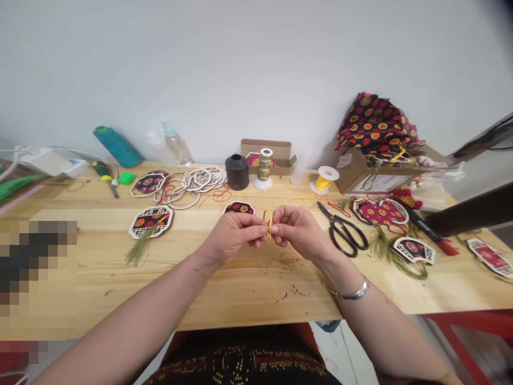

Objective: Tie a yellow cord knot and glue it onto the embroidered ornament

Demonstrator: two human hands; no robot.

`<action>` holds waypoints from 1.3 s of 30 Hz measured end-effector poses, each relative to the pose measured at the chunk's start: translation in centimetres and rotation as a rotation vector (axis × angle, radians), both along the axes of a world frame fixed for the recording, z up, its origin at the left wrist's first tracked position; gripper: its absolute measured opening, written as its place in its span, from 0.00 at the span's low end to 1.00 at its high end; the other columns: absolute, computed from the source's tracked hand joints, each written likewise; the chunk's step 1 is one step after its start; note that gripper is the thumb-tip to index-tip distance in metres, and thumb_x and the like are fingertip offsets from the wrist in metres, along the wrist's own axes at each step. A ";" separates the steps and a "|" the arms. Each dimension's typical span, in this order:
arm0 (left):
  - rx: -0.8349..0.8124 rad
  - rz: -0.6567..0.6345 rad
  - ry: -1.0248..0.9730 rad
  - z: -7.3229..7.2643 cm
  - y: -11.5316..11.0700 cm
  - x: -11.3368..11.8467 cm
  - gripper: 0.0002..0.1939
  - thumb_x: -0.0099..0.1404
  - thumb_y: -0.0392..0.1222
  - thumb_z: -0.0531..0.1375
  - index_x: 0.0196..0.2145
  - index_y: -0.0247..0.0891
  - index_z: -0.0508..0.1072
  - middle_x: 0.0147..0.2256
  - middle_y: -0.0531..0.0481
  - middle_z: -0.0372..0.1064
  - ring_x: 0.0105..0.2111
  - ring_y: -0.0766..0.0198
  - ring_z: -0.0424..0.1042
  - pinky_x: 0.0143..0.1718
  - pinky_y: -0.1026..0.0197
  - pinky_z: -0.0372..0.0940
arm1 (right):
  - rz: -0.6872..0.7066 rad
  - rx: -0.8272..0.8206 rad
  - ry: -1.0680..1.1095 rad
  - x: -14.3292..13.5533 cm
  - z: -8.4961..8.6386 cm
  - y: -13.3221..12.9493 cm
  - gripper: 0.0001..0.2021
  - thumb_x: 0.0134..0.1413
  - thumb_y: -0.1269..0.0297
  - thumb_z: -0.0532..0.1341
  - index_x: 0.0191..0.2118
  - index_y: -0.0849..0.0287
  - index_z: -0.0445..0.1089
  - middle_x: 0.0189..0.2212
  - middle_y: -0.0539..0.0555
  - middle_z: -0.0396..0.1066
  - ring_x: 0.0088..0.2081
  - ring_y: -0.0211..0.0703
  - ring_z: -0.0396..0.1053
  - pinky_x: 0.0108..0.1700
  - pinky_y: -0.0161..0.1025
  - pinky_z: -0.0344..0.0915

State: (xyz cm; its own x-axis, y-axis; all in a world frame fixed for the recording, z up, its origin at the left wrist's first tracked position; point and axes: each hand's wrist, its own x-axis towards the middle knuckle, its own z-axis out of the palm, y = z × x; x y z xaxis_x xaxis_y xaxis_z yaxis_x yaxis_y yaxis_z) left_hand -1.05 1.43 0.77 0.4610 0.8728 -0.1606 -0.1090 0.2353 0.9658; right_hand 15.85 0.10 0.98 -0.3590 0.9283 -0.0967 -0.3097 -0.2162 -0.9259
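Observation:
Both hands meet above the middle of the wooden table. My left hand pinches a yellow cord between thumb and fingers. On the other side of it, my right hand pinches the same cord, and a small loop stands up between them. A thin strand runs from near my right hand back to a white spool of yellow cord. Partly hidden behind my left hand lies a dark patterned ornament. Black-handled scissors lie just right of my right hand.
At left lie a tasselled ornament, wooden lattice frames and a screwdriver. A black thread cone and a green thread spool stand behind my hands. A cardboard box holding patterned fabric and more ornaments are at right.

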 end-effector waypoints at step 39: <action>0.213 0.301 0.228 -0.2 -0.3 0.5 0.08 0.54 0.43 0.63 0.29 0.36 0.77 0.24 0.53 0.70 0.23 0.71 0.61 0.26 0.67 0.58 | -0.378 0.350 -0.453 -1.1 -0.5 -0.8 0.06 0.45 0.63 0.63 0.27 0.61 0.71 0.23 0.52 0.71 0.24 0.34 0.64 0.26 0.33 0.61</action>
